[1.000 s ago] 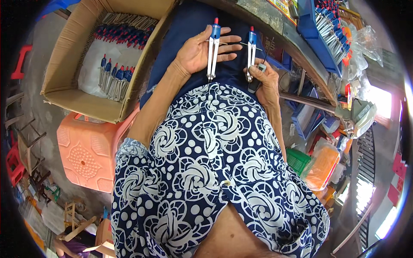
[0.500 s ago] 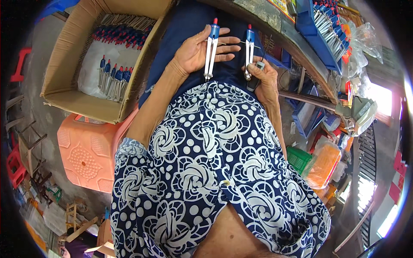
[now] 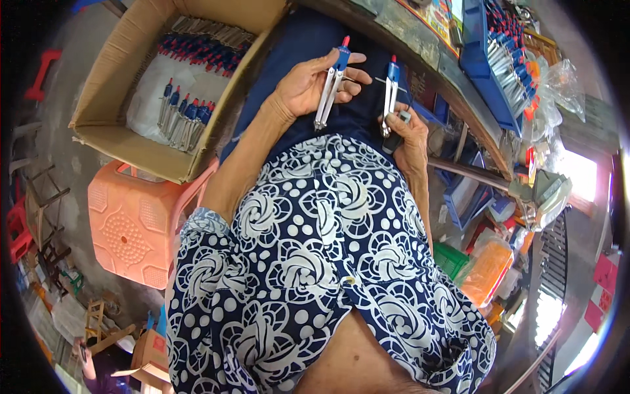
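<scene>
Left hand (image 3: 305, 85) holding compass (image 3: 342, 58), carton (image 3: 131, 157) of compasses (image 3: 189, 110)

Left compass (image 3: 342, 60) and right compass (image 3: 392, 72): blue heads, red tips, silvery legs. Shirt (image 3: 341, 217): navy, printed in white with swirling flowers, rings and solid dots; trousers (image 3: 296, 41) plain dark navy. Also noted: carton (image 3: 128, 150) tan-brown, stool (image 3: 125, 241) salmon-pink with a dotted motif on its seat, tray (image 3: 476, 65) solid blue, crate (image 3: 449, 259) green, wrapped bundle (image 3: 487, 272) orange.
</scene>
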